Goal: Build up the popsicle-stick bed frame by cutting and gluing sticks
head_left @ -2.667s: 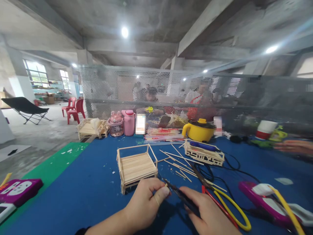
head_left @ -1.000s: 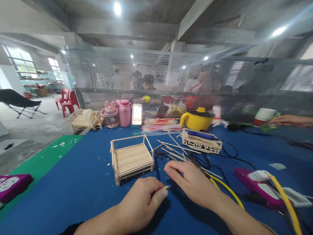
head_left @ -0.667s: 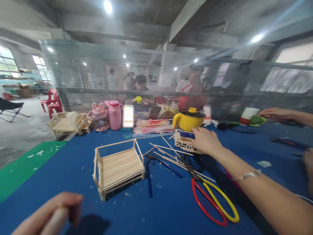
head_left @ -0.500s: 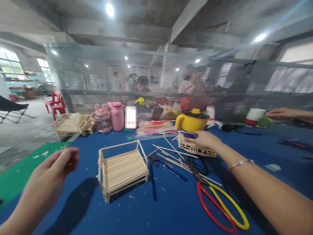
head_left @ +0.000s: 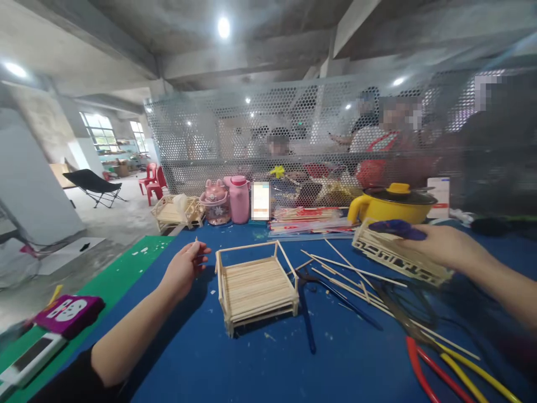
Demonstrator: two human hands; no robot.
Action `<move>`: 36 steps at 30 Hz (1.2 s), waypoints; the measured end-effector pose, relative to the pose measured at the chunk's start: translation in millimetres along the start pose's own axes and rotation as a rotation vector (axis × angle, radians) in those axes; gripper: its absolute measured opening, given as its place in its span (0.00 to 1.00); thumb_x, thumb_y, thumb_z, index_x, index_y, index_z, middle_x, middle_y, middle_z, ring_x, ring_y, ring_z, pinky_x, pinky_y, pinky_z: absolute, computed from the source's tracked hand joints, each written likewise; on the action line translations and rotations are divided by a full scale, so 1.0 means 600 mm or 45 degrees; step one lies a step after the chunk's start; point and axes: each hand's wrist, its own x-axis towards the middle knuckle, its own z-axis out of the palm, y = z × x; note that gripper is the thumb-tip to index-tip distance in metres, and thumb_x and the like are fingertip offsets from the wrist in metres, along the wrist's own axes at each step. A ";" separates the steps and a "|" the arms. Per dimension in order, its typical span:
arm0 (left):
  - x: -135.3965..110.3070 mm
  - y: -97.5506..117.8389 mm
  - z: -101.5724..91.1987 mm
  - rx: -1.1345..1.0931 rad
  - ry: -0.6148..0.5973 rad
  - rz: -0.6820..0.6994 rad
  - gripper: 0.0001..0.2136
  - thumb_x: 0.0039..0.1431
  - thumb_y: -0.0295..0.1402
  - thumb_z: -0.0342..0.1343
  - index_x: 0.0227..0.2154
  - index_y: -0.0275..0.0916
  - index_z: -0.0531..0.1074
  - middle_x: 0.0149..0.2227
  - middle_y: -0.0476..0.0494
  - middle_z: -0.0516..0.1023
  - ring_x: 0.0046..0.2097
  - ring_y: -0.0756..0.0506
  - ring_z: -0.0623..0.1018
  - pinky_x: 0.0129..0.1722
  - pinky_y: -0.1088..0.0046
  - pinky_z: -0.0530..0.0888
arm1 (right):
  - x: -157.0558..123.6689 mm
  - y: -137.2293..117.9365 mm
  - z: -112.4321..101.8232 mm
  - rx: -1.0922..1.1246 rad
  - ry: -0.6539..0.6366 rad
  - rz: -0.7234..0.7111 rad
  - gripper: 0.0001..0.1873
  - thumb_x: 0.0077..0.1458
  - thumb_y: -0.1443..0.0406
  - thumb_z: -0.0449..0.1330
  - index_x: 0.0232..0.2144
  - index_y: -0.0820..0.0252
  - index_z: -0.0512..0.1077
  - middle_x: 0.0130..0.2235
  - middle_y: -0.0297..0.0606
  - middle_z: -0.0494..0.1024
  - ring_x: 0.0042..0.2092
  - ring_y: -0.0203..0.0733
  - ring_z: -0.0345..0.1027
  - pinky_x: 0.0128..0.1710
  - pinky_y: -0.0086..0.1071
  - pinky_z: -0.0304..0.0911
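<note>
My left hand (head_left: 188, 266) is closed in a pinch, a tiny wooden stick piece (head_left: 196, 239) showing at its fingertips. Right of it, on the blue table, stands a small bed-like frame (head_left: 258, 285) built of pale wooden sticks, with a slatted base and raised rails. At the right, my right hand (head_left: 444, 243) grips a dark blue tool (head_left: 396, 228), mostly hidden and blurred, over a small lattice piece of sticks (head_left: 398, 260). Loose sticks (head_left: 352, 285), blue-handled pliers (head_left: 308, 313) and red-and-yellow-handled scissors (head_left: 423, 358) lie between.
Behind are a finished stick model (head_left: 174, 215), a pink lidded jar (head_left: 216, 204), a pink bottle (head_left: 239, 201), bagged sticks (head_left: 310, 221) and a yellow pot (head_left: 390, 207). A perforated screen (head_left: 201, 151) separates other people. A purple box (head_left: 69, 313) lies at left.
The view has swung left, so things sit further right. My left hand has come nearer the stick frame. My right hand remains on the blue tool at the lattice piece.
</note>
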 end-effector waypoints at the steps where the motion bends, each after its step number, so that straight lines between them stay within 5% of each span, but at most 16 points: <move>1: 0.006 -0.003 0.004 0.001 -0.025 -0.017 0.07 0.58 0.34 0.53 0.30 0.35 0.70 0.28 0.46 0.75 0.24 0.53 0.72 0.23 0.79 0.68 | -0.004 -0.009 -0.005 -0.026 -0.033 -0.003 0.21 0.40 0.56 0.66 0.34 0.67 0.80 0.32 0.58 0.80 0.34 0.50 0.73 0.28 0.39 0.50; 3: 0.015 -0.010 0.010 -0.003 -0.088 -0.060 0.07 0.58 0.34 0.53 0.29 0.35 0.69 0.25 0.47 0.74 0.23 0.52 0.72 0.23 0.78 0.69 | -0.015 -0.026 -0.017 -0.091 -0.067 0.000 0.24 0.42 0.57 0.66 0.42 0.64 0.77 0.37 0.59 0.79 0.40 0.55 0.71 0.31 0.41 0.49; 6: 0.014 -0.022 0.017 -0.016 -0.176 -0.139 0.08 0.59 0.33 0.51 0.28 0.35 0.69 0.25 0.46 0.75 0.23 0.51 0.73 0.25 0.77 0.71 | -0.037 -0.050 -0.042 0.055 0.089 0.108 0.25 0.45 0.58 0.63 0.46 0.62 0.74 0.39 0.57 0.78 0.42 0.60 0.69 0.33 0.42 0.51; 10: -0.006 -0.026 0.028 0.015 -0.303 -0.336 0.08 0.58 0.32 0.52 0.30 0.32 0.72 0.28 0.40 0.78 0.27 0.47 0.77 0.28 0.74 0.74 | -0.087 -0.086 -0.077 0.524 0.254 0.178 0.17 0.47 0.53 0.57 0.29 0.62 0.73 0.30 0.46 0.76 0.36 0.51 0.68 0.33 0.38 0.57; 13: -0.029 -0.026 0.037 -0.007 -0.432 -0.486 0.08 0.58 0.32 0.52 0.32 0.32 0.73 0.32 0.37 0.79 0.32 0.45 0.79 0.34 0.71 0.76 | -0.155 -0.125 -0.101 0.943 0.079 0.140 0.22 0.49 0.46 0.52 0.19 0.57 0.63 0.22 0.34 0.69 0.27 0.39 0.64 0.30 0.33 0.62; 15: -0.047 -0.028 0.042 -0.039 -0.443 -0.488 0.08 0.58 0.31 0.50 0.33 0.32 0.72 0.35 0.37 0.79 0.35 0.46 0.79 0.38 0.73 0.76 | -0.209 -0.152 -0.114 1.549 -0.242 0.303 0.22 0.41 0.46 0.61 0.21 0.56 0.61 0.21 0.30 0.66 0.24 0.37 0.61 0.27 0.32 0.62; 17: -0.065 -0.030 0.047 -0.034 -0.439 -0.485 0.07 0.58 0.30 0.50 0.32 0.33 0.71 0.36 0.38 0.79 0.36 0.47 0.79 0.38 0.75 0.75 | -0.262 -0.173 -0.119 1.762 -0.464 0.434 0.23 0.39 0.46 0.64 0.20 0.58 0.63 0.20 0.30 0.65 0.23 0.35 0.60 0.24 0.29 0.59; 24: -0.102 -0.039 0.055 -0.008 -0.534 -0.434 0.04 0.55 0.31 0.53 0.27 0.38 0.65 0.33 0.42 0.79 0.33 0.49 0.78 0.31 0.78 0.73 | -0.358 -0.189 -0.086 1.805 -1.008 0.435 0.23 0.48 0.46 0.59 0.22 0.60 0.70 0.21 0.34 0.68 0.23 0.35 0.60 0.24 0.29 0.58; 29: -0.097 -0.045 0.052 -0.077 -0.556 -0.425 0.04 0.54 0.30 0.53 0.26 0.37 0.66 0.29 0.44 0.77 0.26 0.52 0.75 0.23 0.82 0.68 | -0.373 -0.210 -0.059 1.639 -1.080 0.463 0.22 0.47 0.46 0.59 0.32 0.58 0.74 0.29 0.39 0.76 0.29 0.39 0.65 0.30 0.32 0.61; 36: -0.089 -0.047 0.047 -0.166 -0.622 -0.414 0.05 0.53 0.31 0.54 0.25 0.36 0.67 0.27 0.45 0.75 0.27 0.51 0.75 0.27 0.79 0.70 | -0.387 -0.271 -0.040 1.396 -1.001 0.229 0.23 0.50 0.46 0.57 0.18 0.58 0.66 0.20 0.33 0.70 0.27 0.37 0.61 0.32 0.30 0.58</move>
